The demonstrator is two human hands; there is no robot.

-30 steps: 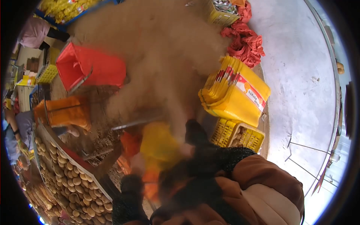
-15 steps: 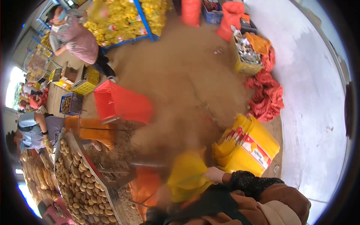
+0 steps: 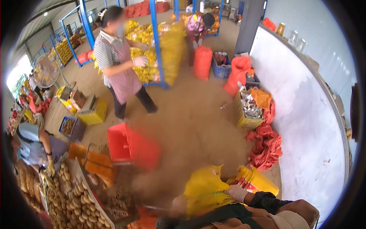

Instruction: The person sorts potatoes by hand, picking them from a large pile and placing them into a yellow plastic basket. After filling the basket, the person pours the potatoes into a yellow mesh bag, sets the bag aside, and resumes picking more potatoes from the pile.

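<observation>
A yellow mesh bag (image 3: pixel 204 191) is spread upright in front of my body. My right hand (image 3: pixel 237 193), in a pale glove, is closed on the bag's right edge. At the bag's left side my left hand (image 3: pixel 179 206) is smeared by motion, so its fingers cannot be made out. Just beyond my right hand lies a stack of yellow bags (image 3: pixel 263 181) with red and white print. To the left, many potatoes (image 3: pixel 76 202) lie on a sorting table (image 3: pixel 91 179). An orange bag (image 3: pixel 146 217) hangs low beside me, partly hidden.
A red bin (image 3: pixel 143 149) stands ahead. A person in a striped apron (image 3: pixel 124 76) stands beyond it; another person in blue (image 3: pixel 32 145) bends at the potatoes. Red sacks (image 3: pixel 265 149) and a yellow crate (image 3: pixel 248 118) line the white wall (image 3: pixel 305 133) on the right.
The view has tilted up, showing more of the room. The yellow bag is raised and spread wider in front of me. The person in the apron has turned, with both forearms forward.
</observation>
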